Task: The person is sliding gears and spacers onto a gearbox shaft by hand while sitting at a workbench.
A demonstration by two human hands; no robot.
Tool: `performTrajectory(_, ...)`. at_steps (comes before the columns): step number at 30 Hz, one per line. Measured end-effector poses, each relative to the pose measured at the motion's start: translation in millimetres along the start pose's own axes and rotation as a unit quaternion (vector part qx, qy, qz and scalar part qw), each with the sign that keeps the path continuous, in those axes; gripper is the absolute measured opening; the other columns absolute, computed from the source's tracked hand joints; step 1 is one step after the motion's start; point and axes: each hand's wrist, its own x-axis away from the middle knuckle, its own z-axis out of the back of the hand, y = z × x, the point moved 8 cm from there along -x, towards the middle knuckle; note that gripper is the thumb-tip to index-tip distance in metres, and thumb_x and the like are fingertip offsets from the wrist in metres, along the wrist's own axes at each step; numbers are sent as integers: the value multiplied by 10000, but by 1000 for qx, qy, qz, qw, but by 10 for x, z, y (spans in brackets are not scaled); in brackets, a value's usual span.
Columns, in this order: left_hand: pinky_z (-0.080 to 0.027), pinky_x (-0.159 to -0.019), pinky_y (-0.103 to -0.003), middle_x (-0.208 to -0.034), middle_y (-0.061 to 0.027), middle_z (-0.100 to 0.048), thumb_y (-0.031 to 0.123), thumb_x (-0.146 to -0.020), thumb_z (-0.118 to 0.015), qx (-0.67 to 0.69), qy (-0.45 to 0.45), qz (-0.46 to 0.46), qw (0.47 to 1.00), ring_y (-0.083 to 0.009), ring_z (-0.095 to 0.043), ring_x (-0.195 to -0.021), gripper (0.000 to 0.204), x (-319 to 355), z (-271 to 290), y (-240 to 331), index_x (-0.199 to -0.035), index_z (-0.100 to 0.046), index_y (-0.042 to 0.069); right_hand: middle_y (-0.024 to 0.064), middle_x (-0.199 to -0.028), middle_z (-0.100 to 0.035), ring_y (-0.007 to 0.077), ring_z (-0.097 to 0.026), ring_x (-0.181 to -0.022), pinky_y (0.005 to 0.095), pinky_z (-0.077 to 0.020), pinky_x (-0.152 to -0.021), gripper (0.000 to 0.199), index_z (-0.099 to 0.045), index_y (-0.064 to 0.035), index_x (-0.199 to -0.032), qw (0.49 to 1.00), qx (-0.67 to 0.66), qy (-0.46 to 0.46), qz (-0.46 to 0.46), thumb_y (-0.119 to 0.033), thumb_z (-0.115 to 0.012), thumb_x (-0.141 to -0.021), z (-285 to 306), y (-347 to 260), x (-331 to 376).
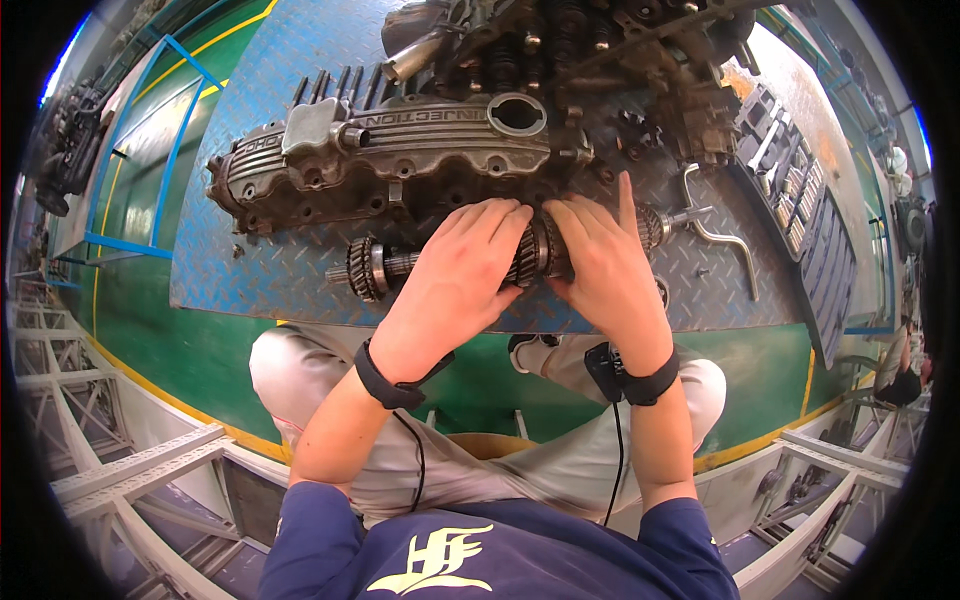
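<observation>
A transmission gear shaft lies crosswise near the front edge of the metal table, a toothed gear showing at its left end. My left hand is closed over its middle from above, fingers pointing away from me and thumb on the near side. Beside it my right hand grips the same shaft, with its index finger sticking up and out. Between the two hands a dark gear ring shows. My palms and fingers hide the rest of the middle section.
Just behind the shaft lies a ribbed metal valve cover. A greasy engine block stands at the back. To the right are a bent metal rod and a black tool tray with wrenches and sockets. The blue tread-plate table ends before my knees.
</observation>
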Motion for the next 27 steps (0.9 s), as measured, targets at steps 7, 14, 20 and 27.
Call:
performTrajectory(7, -492, -1160, -497, -1387, -196, -667, 55, -663, -927, 10, 24, 9, 1000, -418, -620, -1306, 805, 16, 52, 2, -1408, -629, -3, 152, -1170, -750, 336, -685, -1221, 607, -260, -1366, 807, -666, 27, -1322, 996, -59, 32, 60, -74, -926, -565, 22, 20, -41)
performTrajectory(14, -489, -1176, -504, -1389, -206, -675, 44, -653, -931, 3, 24, -2, 1000, -409, -623, -1322, 808, 31, 70, 15, -1401, -637, -28, 147, -1126, -766, 340, -664, -1134, 595, -294, -1357, 707, -708, 51, -1240, 995, -51, 34, 75, -89, -902, -575, 89, -71, -70)
performTrajectory(20, -494, -1176, -507, -1396, -211, -677, 18, -657, -920, 30, 21, -17, 999, -410, -629, -1327, 801, 46, 77, -26, -1407, -642, -33, 155, -1034, -744, 347, -645, -1085, 589, -330, -1323, 663, -727, 40, -1194, 997, -47, -1, 56, -181, -900, -593, 111, -74, -109)
performTrajectory(27, -502, -1168, -503, -1405, -208, -677, 4, -652, -915, 49, 31, -31, 998, -408, -631, -1325, 800, 59, 76, -24, -1405, -646, -29, 170, -1001, -729, 363, -634, -1098, 576, -362, -1279, 659, -732, 33, -1156, 996, -52, 6, 71, -228, -910, -578, 116, -77, -130)
